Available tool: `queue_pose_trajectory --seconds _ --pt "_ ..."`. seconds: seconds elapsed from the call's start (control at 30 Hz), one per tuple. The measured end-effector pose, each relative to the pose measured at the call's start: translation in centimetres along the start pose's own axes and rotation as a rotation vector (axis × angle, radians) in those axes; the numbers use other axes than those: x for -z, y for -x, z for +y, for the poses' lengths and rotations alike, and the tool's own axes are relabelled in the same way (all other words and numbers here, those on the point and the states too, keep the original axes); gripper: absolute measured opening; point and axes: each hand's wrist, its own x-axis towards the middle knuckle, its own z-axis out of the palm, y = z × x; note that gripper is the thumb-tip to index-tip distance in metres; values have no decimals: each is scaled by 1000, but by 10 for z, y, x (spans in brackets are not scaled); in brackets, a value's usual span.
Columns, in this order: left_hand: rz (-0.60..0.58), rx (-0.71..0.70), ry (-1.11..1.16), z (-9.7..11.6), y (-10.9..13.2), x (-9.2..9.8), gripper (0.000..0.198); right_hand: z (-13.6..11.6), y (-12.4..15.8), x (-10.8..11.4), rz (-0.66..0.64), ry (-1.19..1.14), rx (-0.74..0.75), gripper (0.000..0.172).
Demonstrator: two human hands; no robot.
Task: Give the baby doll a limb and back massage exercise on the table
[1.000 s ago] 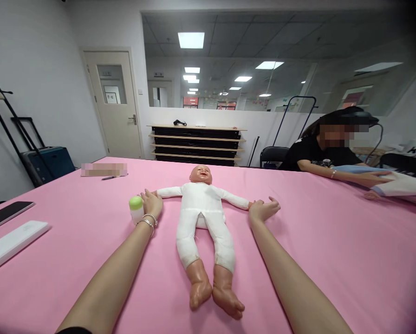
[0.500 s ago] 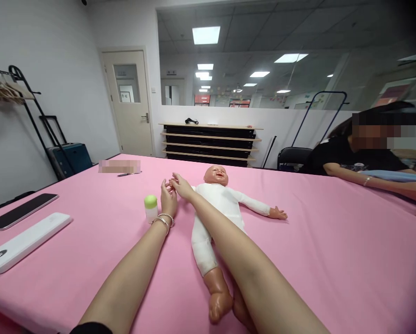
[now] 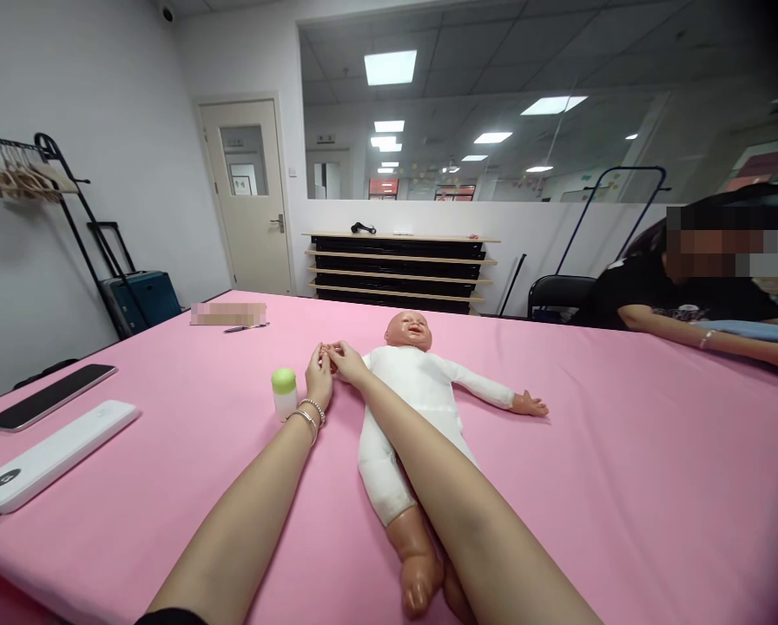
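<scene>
A baby doll [image 3: 407, 378] with a white cloth body lies on its back on the pink-covered table [image 3: 187, 469], its head away from me. My left hand [image 3: 319, 379] and my right hand [image 3: 349, 364] meet beside its shoulder, at the end of its arm on the left of the view. Both have their fingers closed around the doll's small hand, which my fingers mostly hide. My right forearm crosses over the doll's body and legs. Just left of my left wrist stands a small bottle [image 3: 285, 397] with a green cap, upright and apart from it.
On the left lie a dark-screened phone [image 3: 51, 397] and a long white device [image 3: 60, 456]. A pen [image 3: 246, 328] rests toward the far edge, near a blurred item [image 3: 228, 314]. At the right, a person in a black shirt [image 3: 708, 295] leans on the table beside blue cloth [image 3: 750, 330].
My right hand's fingers have come down from a raised position and closed in by my left hand's fingertips. The view has shifted slightly; the doll and bottle stay in place.
</scene>
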Motion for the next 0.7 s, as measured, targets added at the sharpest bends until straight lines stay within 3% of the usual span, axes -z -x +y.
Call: queue_pose_trajectory --seconds 0.13,0.3,0.5,0.6,0.7 --pt "34 59 -20 2 2 -1 42 0 2 -3 61 114 71 14" --pt "-33 -28 11 2 5 -2 50 -5 3 -5 176 82 17 19" --pt "35 41 -49 2 4 0 43 -5 8 -7 8 23 36 18" --pt "-17 25 -19 5 7 0 48 -10 11 -6 139 145 45 14" --pt "-41 -16 -36 5 7 -1 55 -14 14 -6 206 205 43 26"
